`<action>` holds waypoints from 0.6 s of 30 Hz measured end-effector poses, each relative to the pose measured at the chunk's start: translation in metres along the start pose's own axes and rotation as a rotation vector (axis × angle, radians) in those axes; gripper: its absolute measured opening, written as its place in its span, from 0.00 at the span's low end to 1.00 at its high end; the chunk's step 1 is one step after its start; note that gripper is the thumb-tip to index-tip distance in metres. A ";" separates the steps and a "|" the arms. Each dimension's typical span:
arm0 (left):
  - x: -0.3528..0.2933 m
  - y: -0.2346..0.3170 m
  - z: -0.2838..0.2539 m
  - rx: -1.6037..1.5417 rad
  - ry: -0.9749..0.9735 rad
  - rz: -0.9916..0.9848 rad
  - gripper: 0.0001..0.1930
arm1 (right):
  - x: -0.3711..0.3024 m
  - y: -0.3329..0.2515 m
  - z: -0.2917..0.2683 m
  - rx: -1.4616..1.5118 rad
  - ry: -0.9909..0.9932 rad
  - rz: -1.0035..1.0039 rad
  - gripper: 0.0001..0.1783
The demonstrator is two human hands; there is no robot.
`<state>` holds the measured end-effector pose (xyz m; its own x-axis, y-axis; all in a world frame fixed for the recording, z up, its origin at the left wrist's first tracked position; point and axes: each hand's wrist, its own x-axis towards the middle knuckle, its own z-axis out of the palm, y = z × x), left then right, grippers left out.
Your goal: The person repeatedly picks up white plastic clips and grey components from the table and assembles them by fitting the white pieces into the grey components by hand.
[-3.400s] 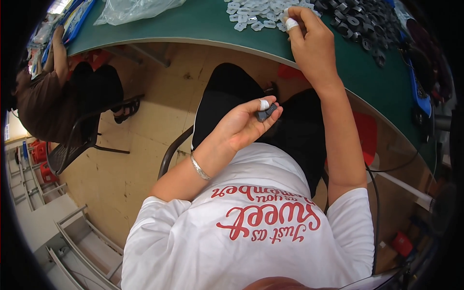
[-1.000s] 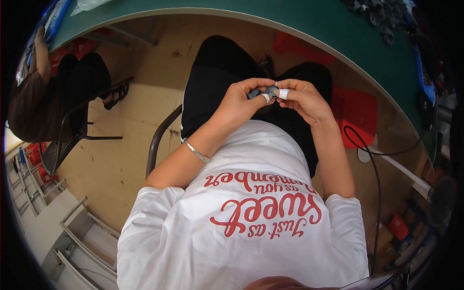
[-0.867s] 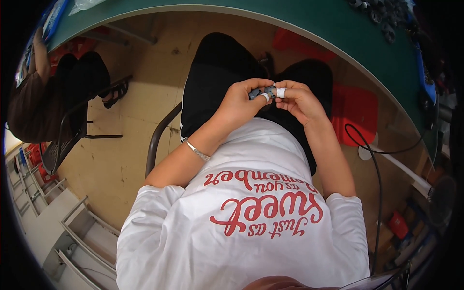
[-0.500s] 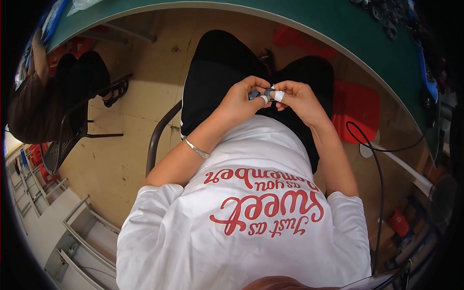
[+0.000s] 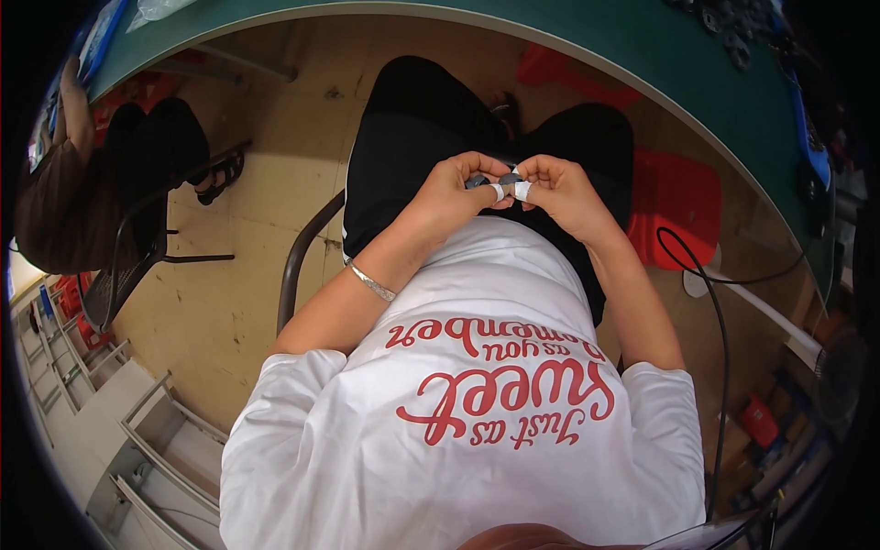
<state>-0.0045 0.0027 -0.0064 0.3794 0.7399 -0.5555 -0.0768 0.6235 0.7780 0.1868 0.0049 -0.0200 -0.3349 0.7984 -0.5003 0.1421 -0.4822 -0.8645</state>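
Note:
Above my lap, my left hand [image 5: 461,190] and my right hand [image 5: 553,188] meet fingertip to fingertip. Between them is a small dark grey part [image 5: 510,179], pinched by both; its exact kind is too small and too covered to tell. More grey shows inside the curl of my left fingers, and I cannot tell whether it belongs to the same part. White tape wraps both thumbs, and a white wrap also shows at a right fingertip. A silver bracelet [image 5: 372,280] circles my left wrist.
A green table [image 5: 568,20] with a pale curved edge arches ahead. Dark parts [image 5: 729,26] lie on it at far right, near a blue tray [image 5: 808,137]. A red stool [image 5: 676,206] and a black cable [image 5: 720,339] are right; another person [image 5: 69,206] sits left.
Both hands have dropped slightly toward my body and the thumbs have come closer together. The grey part is still between the fingertips, turned a little.

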 end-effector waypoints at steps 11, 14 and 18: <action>0.002 -0.009 -0.008 -0.298 -0.067 -0.070 0.07 | -0.015 -0.020 0.015 -0.308 0.149 -0.337 0.12; -0.002 0.002 -0.004 -0.350 -0.095 -0.162 0.10 | -0.017 -0.023 0.013 -0.339 0.125 -0.382 0.13; -0.003 0.005 -0.010 -0.370 -0.229 -0.216 0.12 | -0.026 -0.038 0.013 -0.377 0.030 -0.332 0.14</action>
<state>-0.0151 0.0062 -0.0036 0.6131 0.5346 -0.5816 -0.2807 0.8357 0.4721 0.1782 -0.0027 0.0263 -0.3927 0.8996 -0.1912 0.3609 -0.0405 -0.9317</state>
